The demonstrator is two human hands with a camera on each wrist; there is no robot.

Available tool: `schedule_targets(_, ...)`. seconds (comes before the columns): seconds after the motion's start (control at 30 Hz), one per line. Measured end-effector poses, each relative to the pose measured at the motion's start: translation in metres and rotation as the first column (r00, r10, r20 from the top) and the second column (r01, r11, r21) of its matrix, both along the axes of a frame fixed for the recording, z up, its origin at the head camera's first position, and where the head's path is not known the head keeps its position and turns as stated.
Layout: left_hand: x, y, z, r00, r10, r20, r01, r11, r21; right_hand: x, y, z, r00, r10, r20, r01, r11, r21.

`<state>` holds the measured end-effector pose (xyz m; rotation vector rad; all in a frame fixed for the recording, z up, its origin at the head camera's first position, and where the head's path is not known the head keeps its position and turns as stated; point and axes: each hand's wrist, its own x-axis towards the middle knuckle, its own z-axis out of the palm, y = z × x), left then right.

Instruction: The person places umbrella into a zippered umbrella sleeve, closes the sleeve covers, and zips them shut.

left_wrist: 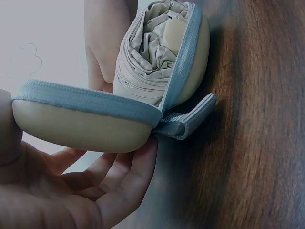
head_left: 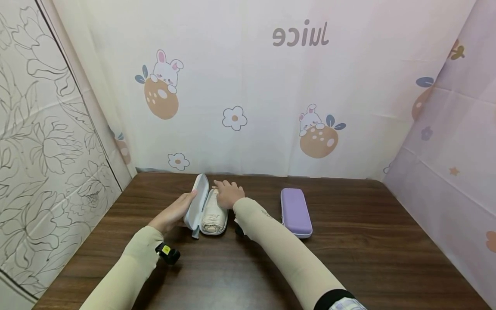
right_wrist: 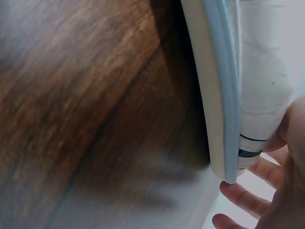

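A light-blue zip case (head_left: 197, 202) stands unzipped on the table, its lid tilted up to the left. In its base lies a cream folded umbrella (head_left: 214, 215), its cloth gathered in rolls around a pale rounded end seen in the left wrist view. My left hand (head_left: 176, 211) holds the lid from outside, with the thumb on one side and the fingers under the shell (left_wrist: 86, 124). Over the far end of the umbrella lies my right hand (head_left: 229, 193). In the right wrist view its spread fingers (right_wrist: 248, 198) touch the ends of the umbrella and case.
A closed purple case (head_left: 296, 212) lies to the right on the brown wooden table (head_left: 372, 241). A short fabric loop (left_wrist: 188, 119) sticks out at the hinge end of the light-blue case. Behind the table hangs a printed curtain (head_left: 248, 77).
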<state>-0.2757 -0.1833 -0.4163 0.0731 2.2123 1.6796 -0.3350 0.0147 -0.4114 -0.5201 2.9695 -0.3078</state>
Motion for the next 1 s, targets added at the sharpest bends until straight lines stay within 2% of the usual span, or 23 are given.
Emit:
schedule_targets(0.2,0.001,-0.001,0.000,1.000,-0.004,-0.001,0.004,1.000,-0.008,0.001,-0.001,0.001,1.000,0.016,0.018,-0.017,1.000,0.023)
schedule_targets(0.63,0.002,0.003,0.003,1.000,0.002,-0.008,-0.002,1.000,-0.023,-0.009,-0.004,-0.007,0.999,0.051,0.015,-0.051,0.999,0.002)
schedule_targets(0.73,0.002,0.006,0.005,1.000,-0.012,-0.029,0.010,0.999,-0.045,-0.012,-0.002,-0.008,0.998,0.050,0.037,-0.049,0.998,-0.044)
schedule_targets(0.83,0.001,0.010,0.008,0.997,-0.049,-0.062,0.044,0.995,-0.084,-0.016,0.002,-0.011,0.997,0.040,0.066,-0.032,0.992,-0.118)
schedule_targets(0.93,0.001,0.015,0.010,0.993,-0.071,-0.093,0.059,0.991,-0.122,-0.021,0.007,-0.013,0.995,0.046,0.088,-0.026,0.976,-0.214)
schedule_targets(1.0,0.002,0.018,0.012,0.993,-0.062,-0.103,0.048,0.989,-0.139,-0.022,0.010,-0.013,0.992,0.059,0.107,-0.027,0.958,-0.286)
